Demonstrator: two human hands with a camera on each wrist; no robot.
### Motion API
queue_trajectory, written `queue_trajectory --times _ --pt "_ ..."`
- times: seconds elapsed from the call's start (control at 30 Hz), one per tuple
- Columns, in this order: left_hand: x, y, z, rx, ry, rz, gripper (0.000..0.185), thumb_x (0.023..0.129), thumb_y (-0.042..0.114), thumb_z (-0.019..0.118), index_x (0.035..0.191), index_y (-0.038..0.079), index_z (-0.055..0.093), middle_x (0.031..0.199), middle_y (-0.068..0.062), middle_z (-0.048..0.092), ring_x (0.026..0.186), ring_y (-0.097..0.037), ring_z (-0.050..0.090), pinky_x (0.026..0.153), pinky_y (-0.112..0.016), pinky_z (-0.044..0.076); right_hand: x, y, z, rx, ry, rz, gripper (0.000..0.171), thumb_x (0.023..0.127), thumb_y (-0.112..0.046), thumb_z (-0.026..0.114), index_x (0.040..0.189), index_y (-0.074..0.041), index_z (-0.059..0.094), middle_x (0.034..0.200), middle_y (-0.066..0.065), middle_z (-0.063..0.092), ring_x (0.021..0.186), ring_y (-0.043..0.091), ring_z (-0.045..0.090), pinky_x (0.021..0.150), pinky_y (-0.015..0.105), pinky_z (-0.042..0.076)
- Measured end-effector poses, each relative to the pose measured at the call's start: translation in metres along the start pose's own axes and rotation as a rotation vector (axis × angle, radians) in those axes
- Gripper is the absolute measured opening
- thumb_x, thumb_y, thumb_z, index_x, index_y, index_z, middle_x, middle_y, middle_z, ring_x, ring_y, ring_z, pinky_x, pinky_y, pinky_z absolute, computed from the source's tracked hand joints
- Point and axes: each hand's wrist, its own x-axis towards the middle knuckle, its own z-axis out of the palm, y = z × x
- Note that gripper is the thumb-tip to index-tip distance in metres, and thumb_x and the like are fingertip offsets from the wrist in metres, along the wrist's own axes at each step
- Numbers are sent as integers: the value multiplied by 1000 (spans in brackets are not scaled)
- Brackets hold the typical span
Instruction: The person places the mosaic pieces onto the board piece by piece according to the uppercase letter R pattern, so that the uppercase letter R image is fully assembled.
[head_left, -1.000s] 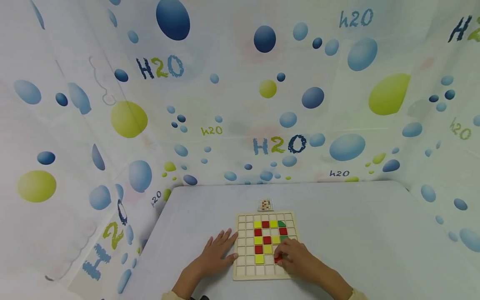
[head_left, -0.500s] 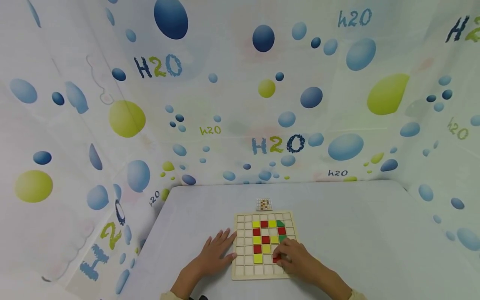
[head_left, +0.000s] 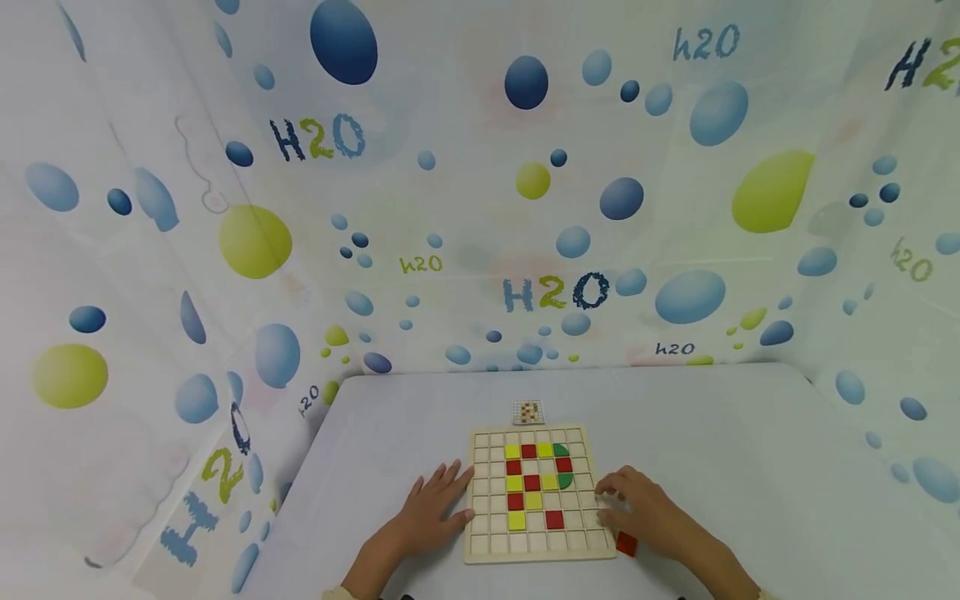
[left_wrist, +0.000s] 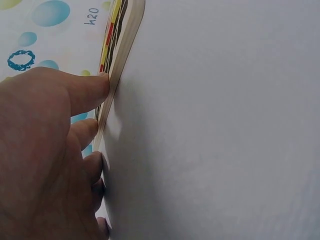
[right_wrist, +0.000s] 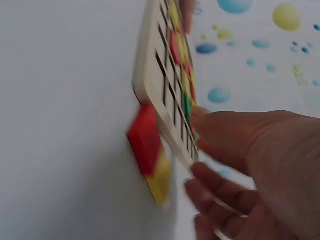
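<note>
A wooden grid board (head_left: pixel 491 543) lies on the table, with red and yellow square tiles and two green quarter-round tiles (head_left: pixel 561 451) set in its cells. Alone in a lower cell sits a red tile (head_left: pixel 554 520). My left hand (head_left: pixel 431 515) rests at the board's left side, fingers spread, thumb and fingertips touching the edge. By the right edge hovers my right hand (head_left: pixel 647 510), its fingers loosely bent with nothing visible between them. Just below it, off the board, lies another red tile (head_left: pixel 627 544); the right wrist view also shows a yellow tile (right_wrist: pixel 161 181) against it.
Behind the board's far edge lies a small pattern card (head_left: pixel 528 412) with a printed grid. A white cloth covers the table (head_left: pixel 712 433). Walls of printed curtain (head_left: pixel 465 208) enclose its back and sides.
My right hand has let go of the red tile in the lower cell and moved right, off the board. A red tile beside the board has come into view. My left hand stays put.
</note>
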Motion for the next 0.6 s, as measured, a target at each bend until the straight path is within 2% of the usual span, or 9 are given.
queue_trajectory --times 0.17,0.37,0.6 --pt "-2 3 -2 1 6 3 72 104 50 59 165 17 39 173 -15 30 160 -43 23 124 -75 12 -16 15 -16 -35 -41 100 40 84 -34 90 111 -18 65 104 -1 58 100 16 55 90 41 54" --pt "-2 4 -2 -6 9 7 71 104 49 59 164 16 39 173 -16 30 160 -43 23 124 -75 12 -29 15 -14 -21 -78 181 53 73 -34 97 108 -17 61 101 0 55 97 18 53 90 42 53" --pt "-4 1 -2 -35 18 30 71 105 50 58 165 16 38 172 -18 29 160 -47 21 122 -77 10 -32 11 -7 -10 -58 138 45 82 -20 91 116 -16 62 102 -1 57 97 16 55 95 43 56"
